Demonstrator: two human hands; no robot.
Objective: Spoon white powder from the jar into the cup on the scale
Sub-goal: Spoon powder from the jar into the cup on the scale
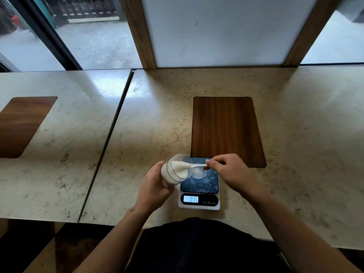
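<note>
My left hand (155, 186) holds a clear jar (175, 170) of white powder, tilted on its side with its mouth facing right over the scale. My right hand (226, 170) pinches a white spoon (197, 165) whose bowl reaches into the jar's mouth. Under the spoon a small clear cup (200, 173) stands on the dark platform of a white digital scale (199, 201), with some white powder in it. White grains lie scattered on the platform. The lit display reads 015.
The scale sits near the front edge of a marble-look table (157, 115). A dark wooden inset panel (226, 131) lies just behind it. Another table with a wooden inset (19, 125) adjoins on the left. A wood-framed white panel (216, 30) rises at the back.
</note>
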